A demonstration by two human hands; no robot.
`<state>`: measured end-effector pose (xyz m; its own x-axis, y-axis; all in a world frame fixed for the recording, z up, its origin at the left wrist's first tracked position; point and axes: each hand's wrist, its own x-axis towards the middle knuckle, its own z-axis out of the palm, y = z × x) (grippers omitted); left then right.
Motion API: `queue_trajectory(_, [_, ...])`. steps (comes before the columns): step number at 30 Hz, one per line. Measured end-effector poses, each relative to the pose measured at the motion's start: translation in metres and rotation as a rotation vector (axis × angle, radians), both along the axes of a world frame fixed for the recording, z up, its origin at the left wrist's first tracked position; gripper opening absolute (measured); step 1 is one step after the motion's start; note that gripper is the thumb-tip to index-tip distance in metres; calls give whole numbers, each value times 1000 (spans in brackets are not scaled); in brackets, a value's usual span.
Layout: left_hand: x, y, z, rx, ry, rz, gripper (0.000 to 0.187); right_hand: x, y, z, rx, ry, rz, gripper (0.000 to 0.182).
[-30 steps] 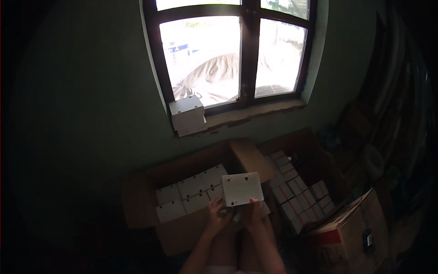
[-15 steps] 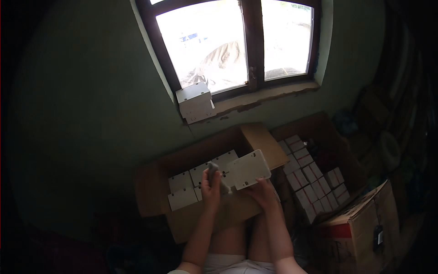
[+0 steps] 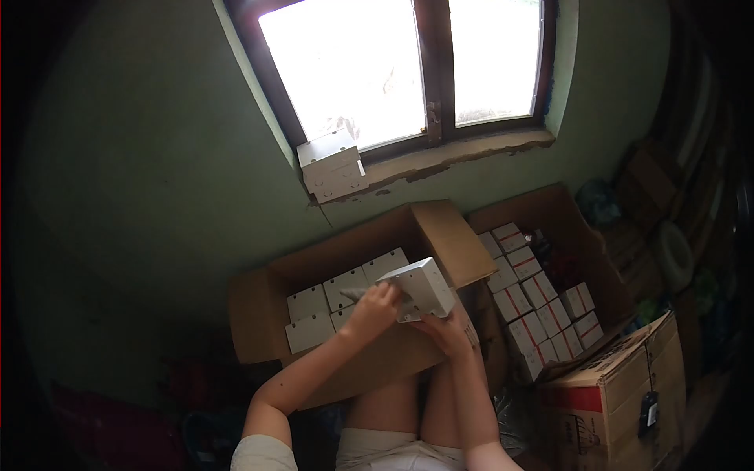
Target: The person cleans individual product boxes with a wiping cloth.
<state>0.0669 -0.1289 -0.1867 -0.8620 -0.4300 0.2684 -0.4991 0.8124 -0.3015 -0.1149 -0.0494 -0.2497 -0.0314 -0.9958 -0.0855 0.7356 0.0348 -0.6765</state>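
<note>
A white rectangular box (image 3: 432,286) is tilted on its side above the large open carton, and my right hand (image 3: 446,331) grips it from below with closed fingers. My left hand (image 3: 375,308) is closed on a grey cloth (image 3: 353,294), part of which sticks out to the left of the fist. The knuckles of that hand are right at the white box's near-left face. Beneath both hands, the cardboard carton (image 3: 255,314) holds several similar white boxes (image 3: 310,333) in rows.
To the right, a second carton (image 3: 581,235) contains stacked small white boxes (image 3: 542,326) with red stripes. A closed cardboard box (image 3: 640,392) stands in front of it. Two white boxes (image 3: 334,169) sit stacked on the window sill (image 3: 463,153). Dark clutter lies at the lower left.
My left hand has moved right with the cloth, up against the white box. The box has turned, showing its side walls rather than its broad flat face. The view is brighter.
</note>
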Motion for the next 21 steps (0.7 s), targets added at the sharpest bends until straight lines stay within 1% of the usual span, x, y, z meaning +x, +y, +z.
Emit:
queue_trajectory(2, [-3, -3, 1, -40, -23, 38, 24, 3, 0, -1, 1, 13, -27, 48])
queue_trajectory(4, [-10, 3, -10, -66, -45, 153, 21, 3, -3, -14, -1, 41, -41, 48])
queue_trajectory(5, [-14, 12, -16, -68, -40, 151, 21, 1, -2, -12, -4, 46, -44, 48])
queue_trajectory(7, [-17, 36, -27, 19, -5, 85, 21, 2, 1, -8, -9, 33, -99, 47])
queue_trajectory(8, [-16, 38, -28, -54, 65, 43, 19, 1, 1, -11, -10, 32, -99, 47])
queue_trajectory(10, [-7, 30, -22, -37, 44, 34, 20, -1, 1, -20, -14, 101, -54, 48])
queue_trajectory(12, [-3, 22, -13, -17, 25, 24, 20, 2, 3, -8, 5, 76, -71, 48])
queue_trajectory(14, [0, 13, -2, -218, 66, 124, 21, 3, 1, -7, 14, 40, -89, 48])
queue_trajectory(15, [0, 16, -2, -223, 59, 125, 21, 2, 0, -14, 0, 74, -75, 47])
queue_trajectory(17, [-4, 32, -11, -107, 0, 98, 21, 4, 0, -13, -17, 109, -58, 47])
queue_trajectory(18, [-3, 32, -28, 42, -21, 18, 22, 4, 2, -8, -2, 79, -82, 47])
queue_trajectory(19, [-2, 34, -27, 41, -20, 11, 22, 3, 4, -4, 15, 50, -109, 46])
queue_trajectory(21, [2, 37, -24, 375, 307, 15, 21, 3, 4, -5, 1, 33, -120, 47])
